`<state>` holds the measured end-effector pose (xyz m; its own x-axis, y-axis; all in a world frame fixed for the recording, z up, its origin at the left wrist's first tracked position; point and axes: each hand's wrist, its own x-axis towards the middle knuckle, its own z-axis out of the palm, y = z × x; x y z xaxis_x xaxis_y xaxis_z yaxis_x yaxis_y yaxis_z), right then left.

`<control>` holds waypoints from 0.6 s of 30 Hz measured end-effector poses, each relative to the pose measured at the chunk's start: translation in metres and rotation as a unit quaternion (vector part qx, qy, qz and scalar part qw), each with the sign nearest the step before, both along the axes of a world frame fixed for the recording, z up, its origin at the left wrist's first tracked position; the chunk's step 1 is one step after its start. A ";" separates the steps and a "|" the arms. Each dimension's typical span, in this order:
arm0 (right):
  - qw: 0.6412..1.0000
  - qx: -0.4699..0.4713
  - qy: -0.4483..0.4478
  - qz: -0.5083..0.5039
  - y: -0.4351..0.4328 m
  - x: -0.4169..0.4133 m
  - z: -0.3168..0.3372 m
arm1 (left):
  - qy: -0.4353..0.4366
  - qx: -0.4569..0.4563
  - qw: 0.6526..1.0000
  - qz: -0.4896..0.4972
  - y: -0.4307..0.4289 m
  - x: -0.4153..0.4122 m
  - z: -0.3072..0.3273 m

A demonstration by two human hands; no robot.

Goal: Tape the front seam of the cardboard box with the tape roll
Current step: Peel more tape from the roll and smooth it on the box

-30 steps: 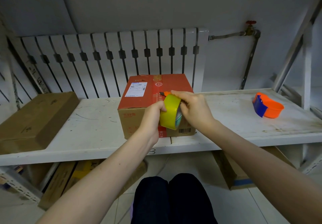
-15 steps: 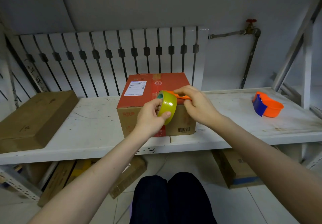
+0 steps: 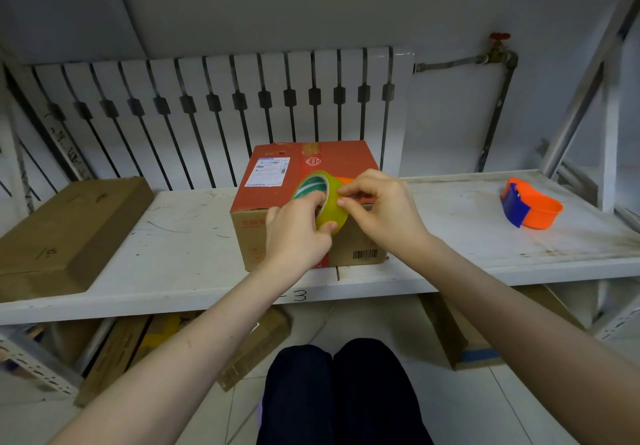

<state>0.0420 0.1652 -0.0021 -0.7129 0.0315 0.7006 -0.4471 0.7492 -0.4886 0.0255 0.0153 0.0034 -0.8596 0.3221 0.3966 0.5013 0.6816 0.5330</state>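
So we hold the tape roll (image 3: 323,200) in our left hand (image 3: 297,233), right hand (image 3: 379,211) fingertips pinched at its right rim, cardboard box (image 3: 277,223) seam just beyond.

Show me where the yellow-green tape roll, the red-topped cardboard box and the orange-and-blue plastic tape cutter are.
yellow-green tape roll (image 3: 334,211), head view, on its outer band.
red-topped cardboard box (image 3: 273,193), head view, on its red top face.
orange-and-blue plastic tape cutter (image 3: 540,207), head view, on its orange body.

Head view, single: worn camera, wide-angle, facing forward and down from close range over white shelf (image 3: 173,264), both forearms entering from below
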 end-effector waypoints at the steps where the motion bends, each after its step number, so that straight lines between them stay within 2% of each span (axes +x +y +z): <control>1: 1.000 0.003 0.000 -0.003 -0.001 0.001 0.000 | 0.009 -0.006 1.000 0.003 0.000 0.000 0.000; 12: 0.999 0.028 -0.004 -0.036 -0.005 0.008 0.001 | 0.099 -0.073 0.992 0.020 0.003 0.008 0.002; 15: 0.996 0.058 0.004 -0.074 -0.010 0.009 0.003 | 0.127 -0.088 0.988 0.027 0.003 0.010 0.006; 18: 0.989 0.105 -0.010 -0.101 -0.014 0.010 0.004 | 0.118 -0.070 0.990 0.015 0.003 0.011 0.007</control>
